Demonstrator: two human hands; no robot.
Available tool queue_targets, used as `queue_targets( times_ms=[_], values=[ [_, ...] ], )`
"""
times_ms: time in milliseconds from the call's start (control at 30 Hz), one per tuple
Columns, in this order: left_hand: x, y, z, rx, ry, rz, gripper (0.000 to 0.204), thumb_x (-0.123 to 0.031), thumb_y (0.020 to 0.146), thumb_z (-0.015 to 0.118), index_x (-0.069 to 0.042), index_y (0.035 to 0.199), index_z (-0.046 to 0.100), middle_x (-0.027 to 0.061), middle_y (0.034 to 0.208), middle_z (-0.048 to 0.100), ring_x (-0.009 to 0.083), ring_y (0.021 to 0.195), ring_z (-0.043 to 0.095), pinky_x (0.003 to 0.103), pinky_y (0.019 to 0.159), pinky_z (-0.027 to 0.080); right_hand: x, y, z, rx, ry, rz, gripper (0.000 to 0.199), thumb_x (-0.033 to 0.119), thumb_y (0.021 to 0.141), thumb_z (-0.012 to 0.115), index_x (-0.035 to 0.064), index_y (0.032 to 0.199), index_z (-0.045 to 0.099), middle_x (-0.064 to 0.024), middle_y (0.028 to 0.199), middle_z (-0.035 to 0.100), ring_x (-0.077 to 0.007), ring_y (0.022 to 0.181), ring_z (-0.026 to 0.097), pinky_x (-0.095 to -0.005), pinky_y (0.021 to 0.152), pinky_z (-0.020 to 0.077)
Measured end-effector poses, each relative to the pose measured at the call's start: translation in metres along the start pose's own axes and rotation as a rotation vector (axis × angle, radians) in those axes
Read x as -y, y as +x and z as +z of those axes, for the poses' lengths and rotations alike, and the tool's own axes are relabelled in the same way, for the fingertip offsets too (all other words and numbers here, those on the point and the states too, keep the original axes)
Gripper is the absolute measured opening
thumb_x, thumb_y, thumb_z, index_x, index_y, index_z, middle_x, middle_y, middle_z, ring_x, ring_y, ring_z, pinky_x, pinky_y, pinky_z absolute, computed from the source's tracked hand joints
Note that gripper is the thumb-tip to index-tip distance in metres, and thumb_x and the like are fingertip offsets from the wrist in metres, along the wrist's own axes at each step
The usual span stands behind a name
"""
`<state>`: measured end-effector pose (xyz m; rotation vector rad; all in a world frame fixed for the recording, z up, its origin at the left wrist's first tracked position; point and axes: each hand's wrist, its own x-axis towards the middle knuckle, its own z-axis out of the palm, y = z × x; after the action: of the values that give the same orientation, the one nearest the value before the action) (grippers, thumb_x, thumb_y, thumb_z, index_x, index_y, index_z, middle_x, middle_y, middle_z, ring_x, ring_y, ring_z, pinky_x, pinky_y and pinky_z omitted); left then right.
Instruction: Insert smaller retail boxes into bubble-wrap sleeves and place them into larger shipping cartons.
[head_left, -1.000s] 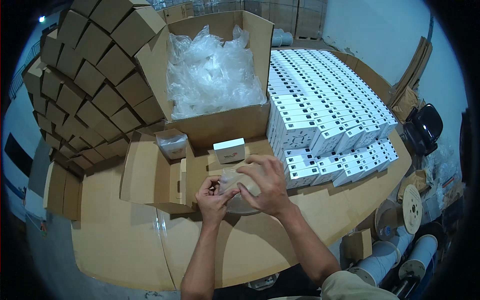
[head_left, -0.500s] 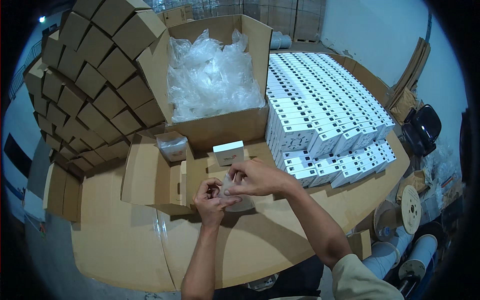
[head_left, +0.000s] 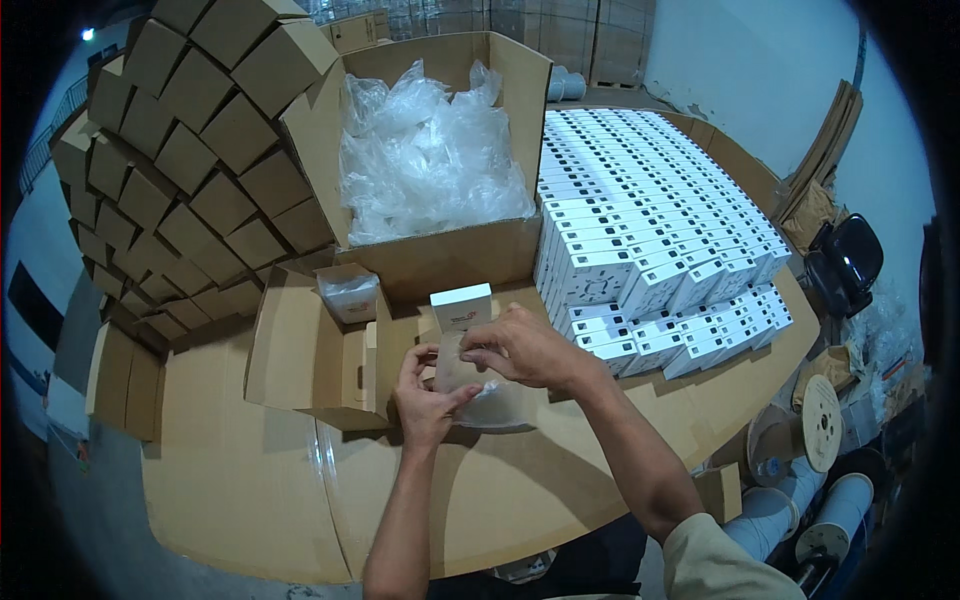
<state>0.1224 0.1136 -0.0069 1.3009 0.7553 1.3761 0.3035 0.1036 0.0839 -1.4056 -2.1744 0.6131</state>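
Note:
A clear plastic bag (head_left: 497,408) hangs over the cardboard-covered table between my two hands. My left hand (head_left: 424,408) grips its left side between thumb and fingers. With curled fingers, my right hand (head_left: 528,346) pinches the upper part of the bag; the fingertips are partly hidden. Just beyond the bag stands a small white box (head_left: 461,308), upright, its lower part covered by the bag and my hands. To the left, an open cardboard carton (head_left: 300,350) holds a plastic-wrapped item (head_left: 350,297) in its far corner.
Behind, a large open carton (head_left: 440,262) is heaped with clear plastic bags (head_left: 430,160). Dense rows of white boxes (head_left: 650,215) fill the table's right side. Brown cartons (head_left: 190,160) are stacked high at left. Cable spools (head_left: 822,418) and a black chair (head_left: 845,255) stand at right.
The bag has spread wider and reaches higher between my hands. My right hand has moved slightly up and to the right, away from my left hand.

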Motion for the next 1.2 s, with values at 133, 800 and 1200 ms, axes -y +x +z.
queue_targets(
  times_ms=[133,800,1200],
  values=[
    [-0.004,0.001,0.002,0.163,0.203,-0.224,0.056,-0.016,0.067,0.095,0.000,0.110,0.063,0.0056,0.101,0.070,0.0159,0.086,0.067,0.031,0.077,0.056,-0.015,0.001,0.011,-0.163,0.031,-0.140,0.015,0.021,0.090,0.073,0.0087,0.099,0.071,-0.0022,0.078,0.073,-0.0227,0.073,0.066,-0.0386,0.093,0.0412],
    [0.035,0.006,-0.023,0.108,0.272,-0.405,0.051,-0.023,0.065,0.095,0.000,0.104,0.071,0.0069,0.094,0.074,0.0139,0.085,0.068,0.031,0.078,0.056,-0.083,0.024,0.094,-0.820,0.805,0.098,0.050,-0.007,0.093,0.056,0.0067,0.141,0.051,-0.0074,0.137,0.054,-0.0183,0.123,0.053,-0.0318,0.105,0.0421],
    [0.017,0.011,-0.022,0.184,0.284,-0.435,0.044,-0.018,0.068,0.093,-0.001,0.102,0.070,0.0042,0.093,0.072,0.0120,0.082,0.066,0.029,0.076,0.054,-0.102,0.026,0.097,-0.793,0.814,0.069,0.044,-0.006,0.091,0.065,0.0076,0.132,0.058,-0.0077,0.120,0.063,-0.0143,0.104,0.064,-0.0273,0.088,0.0536]
  ],
)
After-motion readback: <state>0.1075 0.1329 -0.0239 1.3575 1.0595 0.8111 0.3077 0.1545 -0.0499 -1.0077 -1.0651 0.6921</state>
